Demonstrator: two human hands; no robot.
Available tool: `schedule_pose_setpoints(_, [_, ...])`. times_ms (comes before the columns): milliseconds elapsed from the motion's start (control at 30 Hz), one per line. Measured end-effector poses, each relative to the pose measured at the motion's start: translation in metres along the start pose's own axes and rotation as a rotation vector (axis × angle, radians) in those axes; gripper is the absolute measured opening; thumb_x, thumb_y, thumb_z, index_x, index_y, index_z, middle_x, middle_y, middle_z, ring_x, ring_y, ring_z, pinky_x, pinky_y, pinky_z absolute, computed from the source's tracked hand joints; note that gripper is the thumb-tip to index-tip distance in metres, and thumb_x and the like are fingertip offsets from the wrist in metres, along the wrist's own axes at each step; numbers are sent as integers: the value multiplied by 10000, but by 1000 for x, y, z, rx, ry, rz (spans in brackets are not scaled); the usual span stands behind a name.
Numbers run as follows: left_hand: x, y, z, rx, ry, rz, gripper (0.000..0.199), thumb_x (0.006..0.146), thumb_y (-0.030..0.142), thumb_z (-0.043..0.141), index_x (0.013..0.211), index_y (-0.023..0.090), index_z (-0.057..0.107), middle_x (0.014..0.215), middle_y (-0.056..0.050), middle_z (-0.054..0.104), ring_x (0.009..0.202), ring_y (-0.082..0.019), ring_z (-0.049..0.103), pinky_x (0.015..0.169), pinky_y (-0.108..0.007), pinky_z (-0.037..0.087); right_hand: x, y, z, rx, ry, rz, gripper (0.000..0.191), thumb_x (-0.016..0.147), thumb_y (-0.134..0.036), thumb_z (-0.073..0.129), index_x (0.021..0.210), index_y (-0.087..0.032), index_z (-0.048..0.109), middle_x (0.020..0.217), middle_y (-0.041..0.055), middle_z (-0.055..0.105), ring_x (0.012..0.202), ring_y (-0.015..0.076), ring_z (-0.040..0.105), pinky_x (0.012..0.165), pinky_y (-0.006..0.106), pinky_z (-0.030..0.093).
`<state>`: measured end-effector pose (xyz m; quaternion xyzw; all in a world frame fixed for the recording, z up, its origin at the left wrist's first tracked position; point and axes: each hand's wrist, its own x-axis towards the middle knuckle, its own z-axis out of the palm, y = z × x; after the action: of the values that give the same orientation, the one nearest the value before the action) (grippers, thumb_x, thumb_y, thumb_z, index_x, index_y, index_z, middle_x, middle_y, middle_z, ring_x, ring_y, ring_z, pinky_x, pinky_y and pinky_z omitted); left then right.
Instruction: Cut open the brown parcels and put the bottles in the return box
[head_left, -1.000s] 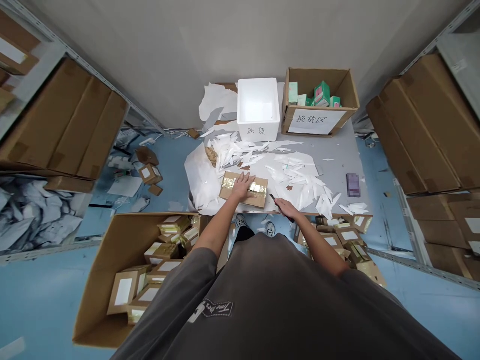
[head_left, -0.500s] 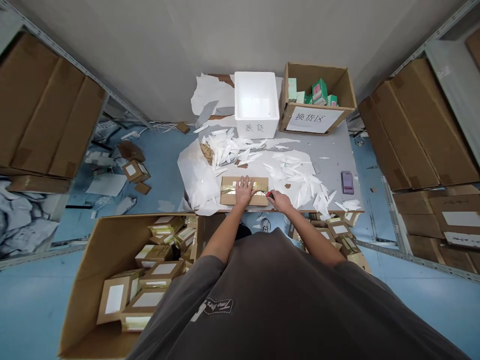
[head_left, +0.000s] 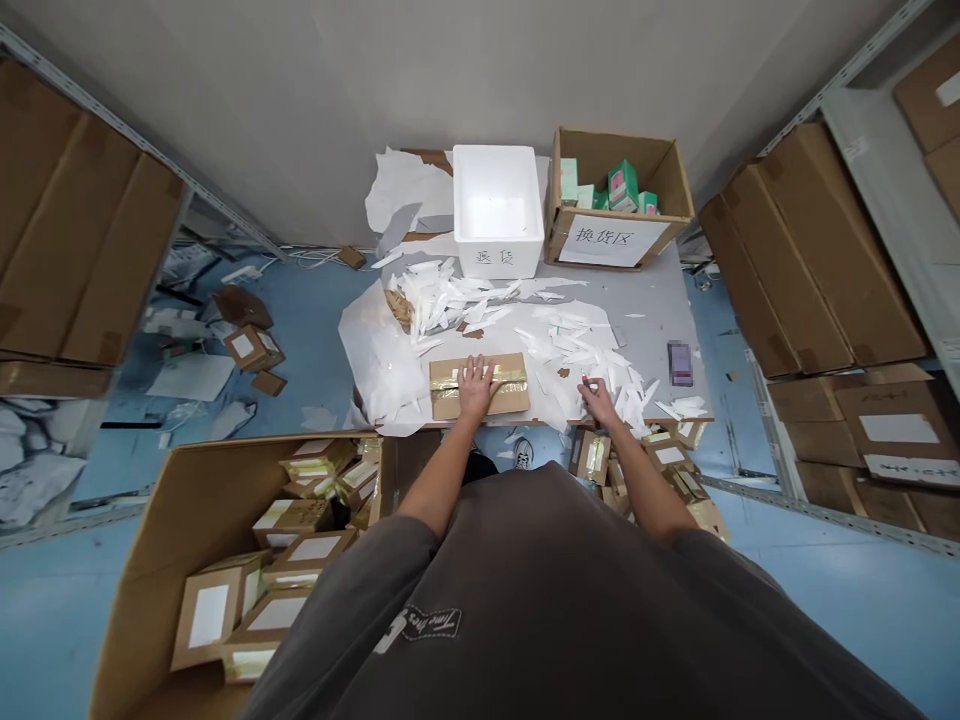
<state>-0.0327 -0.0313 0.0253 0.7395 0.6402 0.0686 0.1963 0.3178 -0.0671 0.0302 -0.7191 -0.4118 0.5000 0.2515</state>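
A taped brown cardboard box lies flat at the front of the table. My left hand rests on its top with the fingers spread, pressing rather than gripping. To the right of the box, apart from it, my right hand is closed around a small red and black box cutter; its blade is too small to make out. White paper strips lie scattered just beyond that hand.
Behind stand a white foam bin and a carton holding green boxes. A purple phone-like item lies at right. A large open carton of small boxes stands at lower left. Shelves with cartons flank both sides.
My right hand has moved right with the cutter, away from the box's right end. My left hand stays on the box, which sits slightly turned. The whole view has shifted a little.
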Motion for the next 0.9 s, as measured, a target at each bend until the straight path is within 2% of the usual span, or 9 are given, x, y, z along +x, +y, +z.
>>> schedule_pose_setpoints(133, [-1,2,0,38,-22,-26,772,1020,613,661,1691,289,462,1803,-133,357,1734,-353,116,1377,-630,119,16,25,39,203,83,115,506,962,-770,558,955,-297,380,684,-57,572,604,192,601,592,271,478])
schedule_pose_setpoints(233, [1,0,3,69,-30,-43,751,1038,599,626,1700,293,447,1807,-122,351,1737,-345,98,1378,-631,110,44,42,42,52,177,148,415,1014,-633,551,836,-278,430,725,-17,590,759,211,647,704,278,498])
schedule_pose_setpoints(333, [2,-3,7,112,-34,-53,709,1062,561,588,1700,286,448,1809,-114,350,1737,-332,109,1383,-611,111,75,55,33,-173,173,146,306,1022,-450,583,794,-256,525,800,36,643,937,241,643,817,297,475])
schedule_pose_setpoints(433, [2,-5,9,141,-57,-58,750,1051,575,602,1721,300,412,1814,-107,341,1738,-339,93,1380,-615,109,91,60,28,-238,248,107,177,1016,-364,602,1009,-193,647,1091,186,707,1188,305,581,919,356,462])
schedule_pose_setpoints(533, [1,-4,9,139,-91,-74,845,1013,604,656,1749,316,355,1833,-100,294,1740,-360,40,1370,-636,111,76,53,41,-227,316,69,332,1052,-365,518,1270,-137,619,1272,257,671,1268,322,548,935,380,488])
schedule_pose_setpoints(600, [1,-1,9,120,-103,-85,869,1002,599,674,1754,316,344,1842,-100,266,1738,-375,26,1362,-643,127,48,43,63,-194,249,48,383,1058,-421,510,1321,-158,602,1127,174,720,1066,286,655,843,359,535])
schedule_pose_setpoints(700, [3,3,4,73,-90,-82,813,1017,573,658,1737,319,382,1833,-107,291,1729,-391,91,1343,-648,179,-6,27,118,25,-156,91,623,1033,-605,569,1504,-209,472,863,38,718,656,223,686,596,321,554])
schedule_pose_setpoints(767, [6,1,-3,42,-74,-70,755,1028,571,641,1709,315,438,1816,-113,335,1711,-401,167,1331,-644,216,-31,15,156,145,-311,149,853,989,-678,628,1633,-236,283,866,34,732,557,225,681,506,330,553])
schedule_pose_setpoints(900, [5,-21,-26,24,-16,-171,711,1022,564,639,1669,301,500,1771,-130,424,1656,-461,263,1310,-688,235,-21,-25,203,118,-174,124,962,976,-635,653,1685,-244,133,1101,101,773,629,230,752,563,338,611])
